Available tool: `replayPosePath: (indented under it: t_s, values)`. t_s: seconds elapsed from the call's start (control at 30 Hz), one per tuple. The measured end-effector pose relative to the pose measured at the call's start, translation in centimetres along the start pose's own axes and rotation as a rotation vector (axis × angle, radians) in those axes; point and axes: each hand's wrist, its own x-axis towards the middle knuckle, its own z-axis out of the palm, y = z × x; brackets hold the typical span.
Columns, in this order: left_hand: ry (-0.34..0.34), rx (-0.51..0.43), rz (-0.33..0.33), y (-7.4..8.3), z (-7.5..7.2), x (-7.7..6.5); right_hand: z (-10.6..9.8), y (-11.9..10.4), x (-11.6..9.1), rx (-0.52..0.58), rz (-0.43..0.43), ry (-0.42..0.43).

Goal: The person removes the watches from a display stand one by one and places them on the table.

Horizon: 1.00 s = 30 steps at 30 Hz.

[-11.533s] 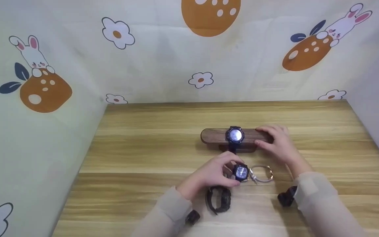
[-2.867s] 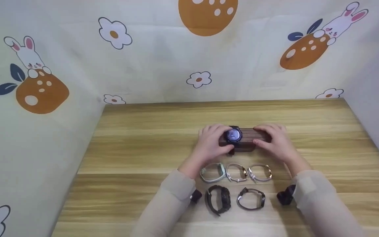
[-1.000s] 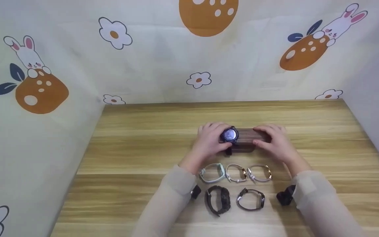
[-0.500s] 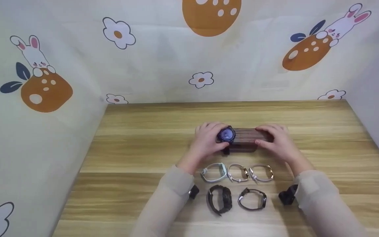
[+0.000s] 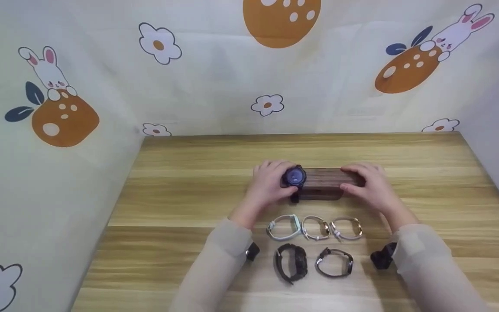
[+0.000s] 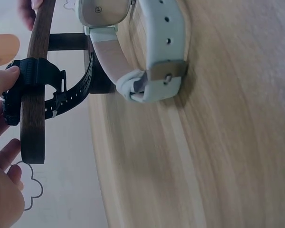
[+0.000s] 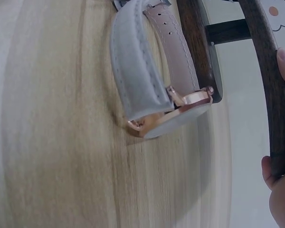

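Observation:
On the dark wooden watch stand (image 5: pixel 325 178), a black wristwatch (image 5: pixel 295 177) with a round face is strapped round the bar near its left end. My left hand (image 5: pixel 264 184) holds this watch between thumb and fingers; in the left wrist view the thumb lies on the watch (image 6: pixel 33 71) and its perforated strap hangs below the bar. Around the bar's right end, my right hand (image 5: pixel 373 188) grips the wood with thumb in front and fingers behind. The right wrist view shows the bar (image 7: pixel 270 85) between that hand's thumb and fingers.
Before the stand, a mint-strapped watch (image 5: pixel 296 223) and two pale-strapped watches with gold cases, one at left (image 5: pixel 326 229) and one at right (image 5: pixel 358 227), form a row. Nearer lie a chunky black watch (image 5: pixel 300 262) and a slim dark watch (image 5: pixel 350 263). Patterned cloth (image 5: pixel 215 86) hangs behind.
Over the last seconds my left hand has slid the black watch leftward along the bar. In the earliest frame that hand was at a square-faced watch on the table. My right hand keeps its grip.

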Motion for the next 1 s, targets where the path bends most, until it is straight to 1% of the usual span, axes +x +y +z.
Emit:
replayPosePath:
  t_s: [0.33, 0.5, 0.6, 0.83, 1.0]
  values:
    - [0.022, -0.035, -0.010, -0.5, -0.1, -0.3, -0.2, 0.2, 0.0, 0.008, 0.012, -0.009]
    - [0.044, -0.040, -0.007, -0.7, 0.0, -0.4, -0.3, 0.4, -0.2, -0.009, -0.014, 0.012]
    - [0.046, -0.049, 0.000, -0.8, 0.1, -0.4, -0.3, 0.6, -0.4, -0.026, -0.029, 0.025]
    - [0.031, -0.110, -0.011, -1.3, 0.3, -0.6, -0.2, 0.4, -0.2, -0.035, -0.084, 0.017]
    - [0.044, -0.145, 0.006, -1.6, 0.3, -0.6, 0.0, 0.4, -0.1, -0.026, -0.062, 0.023]
